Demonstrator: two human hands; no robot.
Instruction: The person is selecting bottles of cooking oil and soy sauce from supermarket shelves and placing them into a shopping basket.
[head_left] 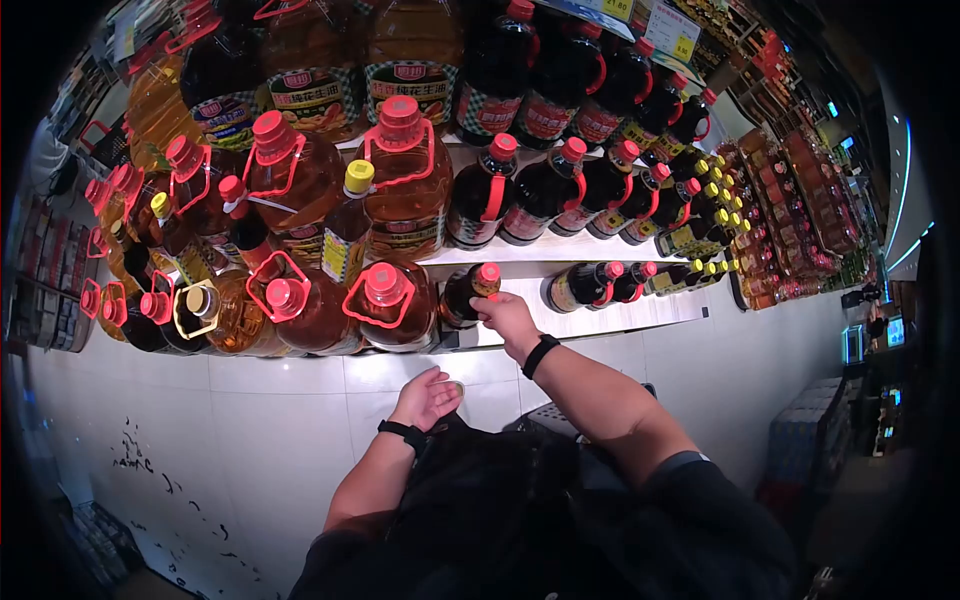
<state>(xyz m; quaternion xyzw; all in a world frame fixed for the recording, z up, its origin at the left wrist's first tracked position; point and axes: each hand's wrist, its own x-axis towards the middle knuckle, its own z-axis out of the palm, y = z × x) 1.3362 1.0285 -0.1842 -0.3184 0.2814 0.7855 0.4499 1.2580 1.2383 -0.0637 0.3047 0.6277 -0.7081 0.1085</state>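
Right hand (508,322) closed on dark bottle (460,296), just below red cap (488,272), likely because neck is narrow enough to grip. Left hand (428,400) half open, palm up, apart from shelf. Bottle on lower shelf (590,322), beside large oil jug (412,325), handle upward, presumably for easy lifting.

Dark, red-capped bottle (462,298), cap up, on the lowest shelf (600,321) beside a large amber jug (397,333).
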